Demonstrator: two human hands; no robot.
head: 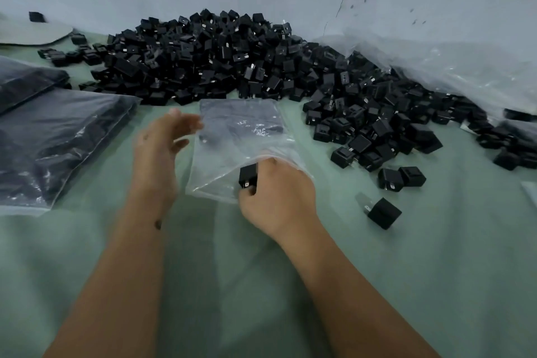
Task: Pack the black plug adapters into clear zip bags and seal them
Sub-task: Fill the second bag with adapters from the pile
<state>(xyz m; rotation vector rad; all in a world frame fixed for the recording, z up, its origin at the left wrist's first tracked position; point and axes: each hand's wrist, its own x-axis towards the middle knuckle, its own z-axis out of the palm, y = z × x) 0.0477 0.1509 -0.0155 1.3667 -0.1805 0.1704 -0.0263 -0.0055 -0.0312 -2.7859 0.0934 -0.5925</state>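
Note:
A clear zip bag [241, 136] lies on the green cloth in front of me, with dark adapters showing through its far end. My right hand [277, 197] grips one black plug adapter [248, 176] at the bag's near opening. My left hand [161, 154] hovers at the bag's left edge, fingers loosely spread and blurred, holding nothing. A large heap of black plug adapters [232, 58] fills the space behind the bag and spreads to the right.
Filled zip bags [58, 139] are stacked at the left. A big crumpled clear plastic sheet [453, 67] lies at the back right against the wall. Loose adapters [383, 212] sit on the green cloth [436, 270] to my right.

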